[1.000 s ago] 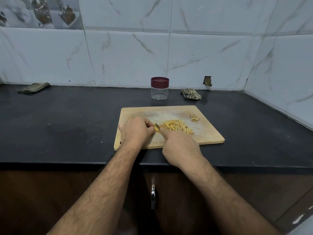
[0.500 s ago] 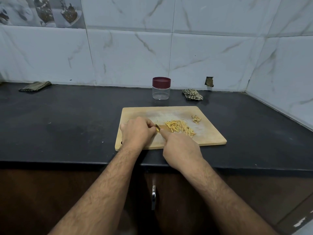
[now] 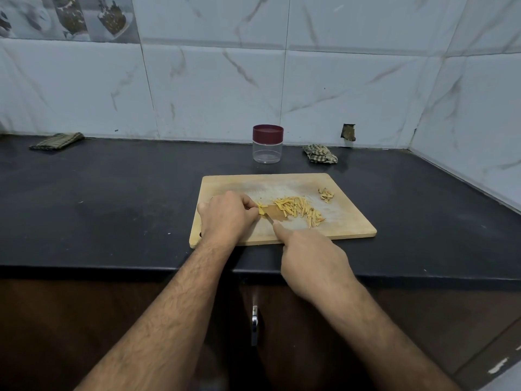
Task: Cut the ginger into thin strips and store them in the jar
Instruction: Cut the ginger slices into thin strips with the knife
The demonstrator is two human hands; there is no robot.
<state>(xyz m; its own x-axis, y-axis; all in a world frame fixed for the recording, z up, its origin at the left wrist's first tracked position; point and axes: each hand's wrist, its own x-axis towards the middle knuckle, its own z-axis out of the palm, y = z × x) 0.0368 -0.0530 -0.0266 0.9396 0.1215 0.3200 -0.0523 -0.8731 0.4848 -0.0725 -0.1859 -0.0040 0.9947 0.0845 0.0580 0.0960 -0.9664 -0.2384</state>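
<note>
A wooden cutting board lies on the black counter. On its near left part my left hand pinches a small yellow ginger piece with curled fingers. My right hand grips a knife, index finger stretched along its back; the blade lies just right of the ginger piece. A pile of thin ginger strips lies beside the blade. A few ginger peel scraps lie at the board's far right. A clear jar with a maroon lid stands behind the board.
A crumpled checked cloth lies right of the jar by the wall. A folded cloth lies at the far left. The counter meets a tiled wall on the right. A cabinet handle shows below the counter edge.
The knife blade has shifted slightly at the ginger piece; both hands stay in the same place on the board.
</note>
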